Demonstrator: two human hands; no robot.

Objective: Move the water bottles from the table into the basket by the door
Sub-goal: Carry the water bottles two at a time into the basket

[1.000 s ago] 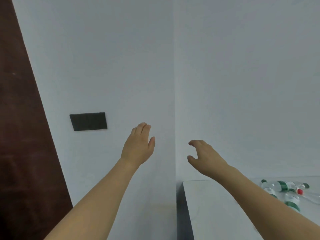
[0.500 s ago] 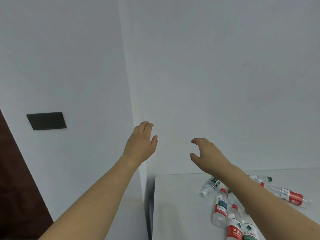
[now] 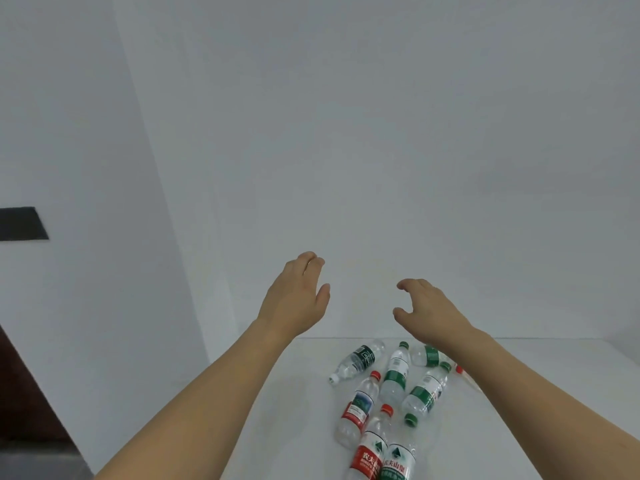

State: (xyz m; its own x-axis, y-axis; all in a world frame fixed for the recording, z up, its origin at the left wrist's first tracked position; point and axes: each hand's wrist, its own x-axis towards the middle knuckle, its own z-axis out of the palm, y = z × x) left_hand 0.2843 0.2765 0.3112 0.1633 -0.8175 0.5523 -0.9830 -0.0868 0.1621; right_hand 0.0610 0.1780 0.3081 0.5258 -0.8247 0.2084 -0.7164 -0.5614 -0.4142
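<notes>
Several clear plastic water bottles lie in a loose heap on the white table (image 3: 298, 403). Among them are a dark-labelled bottle (image 3: 356, 361), a green-labelled bottle (image 3: 394, 374), another green-labelled one (image 3: 425, 393) and a red-labelled bottle (image 3: 356, 408). More bottles reach the bottom edge. My left hand (image 3: 294, 296) is raised above the table's far left part, fingers apart, holding nothing. My right hand (image 3: 429, 308) hovers above the far end of the heap, fingers curled apart, empty. My right forearm hides part of the heap. No basket is in view.
White walls meet in a corner behind the table. A dark rectangular plate (image 3: 20, 224) hangs on the left wall. A dark brown door edge (image 3: 24, 393) shows at the lower left, with the floor below it.
The view has swung right, away from the door and onto the table. The heap of bottles has come into full view below my hands. Both hands stay empty and raised.
</notes>
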